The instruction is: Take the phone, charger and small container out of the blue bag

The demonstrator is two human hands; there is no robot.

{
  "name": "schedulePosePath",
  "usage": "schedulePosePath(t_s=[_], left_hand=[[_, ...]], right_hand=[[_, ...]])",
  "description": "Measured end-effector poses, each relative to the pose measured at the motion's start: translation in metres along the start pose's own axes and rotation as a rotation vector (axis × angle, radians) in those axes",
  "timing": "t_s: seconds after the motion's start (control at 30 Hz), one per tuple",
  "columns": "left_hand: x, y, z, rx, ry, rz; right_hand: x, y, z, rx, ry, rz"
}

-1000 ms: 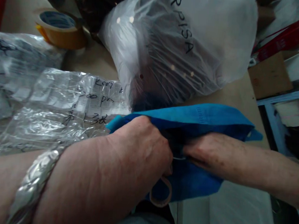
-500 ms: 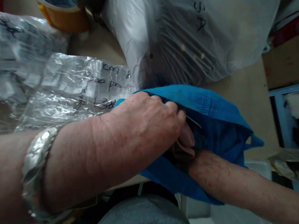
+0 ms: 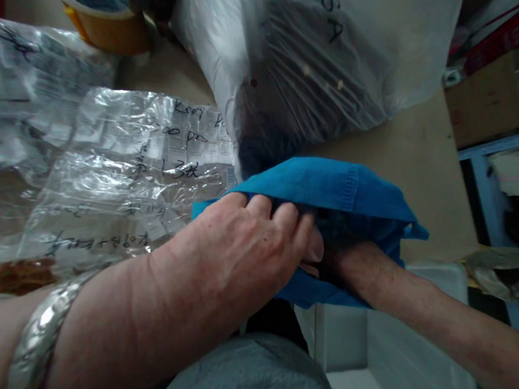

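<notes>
A blue cloth bag [image 3: 314, 181], its mouth gaping toward me, lies across the front of the table. My left hand [image 3: 251, 236] is at the bag's opening, knuckles up and fingers curled down inside the upper edge. Beside its fingers show small pinkish folded shapes [image 3: 313, 247]; whether these are part of a held item I cannot tell. My right forearm [image 3: 396, 289] reaches into the bag from the right, and the right hand itself is hidden in the dark inside. A silver bracelet [image 3: 45, 327] circles my left wrist.
A large filled plastic bag [image 3: 305, 72] stands behind the blue one. At left are clear plastic bags with handwriting [image 3: 155, 150], a roll of brown tape [image 3: 111, 27] and rubber bands [image 3: 22, 275]. A translucent bin [image 3: 390, 360] stands below right, a cardboard box [image 3: 486, 104] at far right.
The blue bag and both hands have shifted a little left and down. My right forearm is further left, and less of the pinkish shapes shows.
</notes>
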State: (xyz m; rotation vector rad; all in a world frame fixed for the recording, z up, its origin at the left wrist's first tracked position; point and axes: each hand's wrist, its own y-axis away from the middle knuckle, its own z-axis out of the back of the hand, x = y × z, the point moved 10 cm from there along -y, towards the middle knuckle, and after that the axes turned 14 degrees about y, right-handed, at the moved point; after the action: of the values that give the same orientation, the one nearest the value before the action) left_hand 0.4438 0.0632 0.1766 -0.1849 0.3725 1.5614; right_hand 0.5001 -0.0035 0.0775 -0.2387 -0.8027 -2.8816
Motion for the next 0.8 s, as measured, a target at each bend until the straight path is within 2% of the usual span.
schedulePosePath(t_s=[0.17,0.3,0.37,0.43,0.5,0.53,0.67,0.8], left_hand=[[0.024,-0.002,-0.013,0.104,0.098,0.072],[0.031,-0.006,-0.010,0.153,0.128,0.126],[0.031,-0.006,-0.009,0.164,0.127,0.139],[0.031,-0.006,-0.008,0.166,0.125,0.136],[0.032,-0.007,-0.008,0.159,0.130,0.133],[0.033,-0.007,-0.008,0.148,0.131,0.134],[0.033,-0.011,-0.004,0.114,0.111,0.140],[0.027,-0.013,-0.002,0.109,0.109,0.132]], right_hand=[[-0.007,0.028,0.040,-0.107,0.124,0.137],[-0.020,0.043,0.083,-0.244,0.024,0.124],[-0.037,0.052,0.111,-0.365,-0.147,0.011],[-0.062,0.064,0.134,-0.503,-0.382,-0.174],[-0.085,0.077,0.149,-0.631,-0.627,-0.341],[-0.093,0.082,0.154,-0.681,-0.750,-0.378],[-0.102,0.083,0.171,-0.745,-1.207,-0.338],[-0.099,0.090,0.204,-0.795,-1.366,-0.346]])
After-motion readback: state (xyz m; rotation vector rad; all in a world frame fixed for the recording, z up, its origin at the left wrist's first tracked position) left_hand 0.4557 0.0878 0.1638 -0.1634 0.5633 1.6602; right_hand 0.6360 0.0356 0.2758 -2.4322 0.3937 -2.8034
